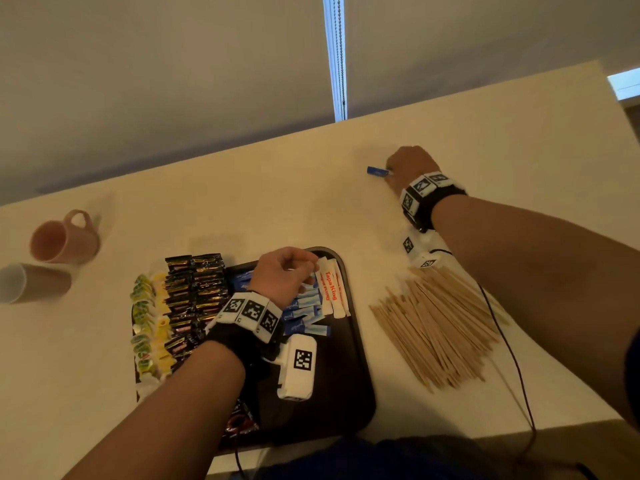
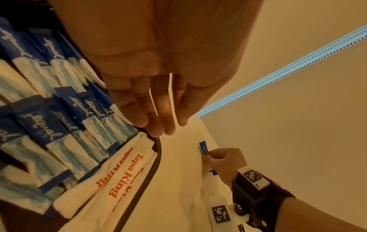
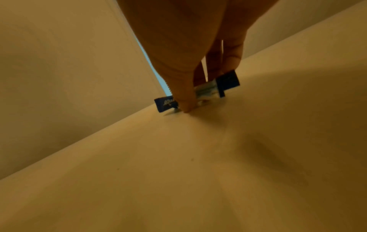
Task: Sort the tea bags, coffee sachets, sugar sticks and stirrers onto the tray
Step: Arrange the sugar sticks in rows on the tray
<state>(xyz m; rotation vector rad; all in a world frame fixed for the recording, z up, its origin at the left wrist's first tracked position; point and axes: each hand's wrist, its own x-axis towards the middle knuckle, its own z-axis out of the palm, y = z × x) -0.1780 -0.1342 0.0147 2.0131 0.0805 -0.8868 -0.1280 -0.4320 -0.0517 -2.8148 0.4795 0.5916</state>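
Head view: the right hand [image 1: 410, 166] pinches a blue sugar stick [image 1: 378, 171] far right on the tabletop [image 1: 242, 188], its long axis running left-right, well apart from the tray [image 1: 360, 375]; the left hand [image 1: 284, 275], loosely curled and holding nothing, hovers over the sugar sticks [image 1: 304, 306] there. Stirrers [image 1: 440, 323] lie right of the tray.

Left wrist view: relaxed fingers [image 2: 157, 113] hang above the sticks.

Right wrist view: thumb and fingers [image 3: 232, 55] grip the stick mid-length.

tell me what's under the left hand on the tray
Under the left hand lie blue sugar sticks, beside white sugar sticks on the tray. Sticks directly beneath the palm are hidden.
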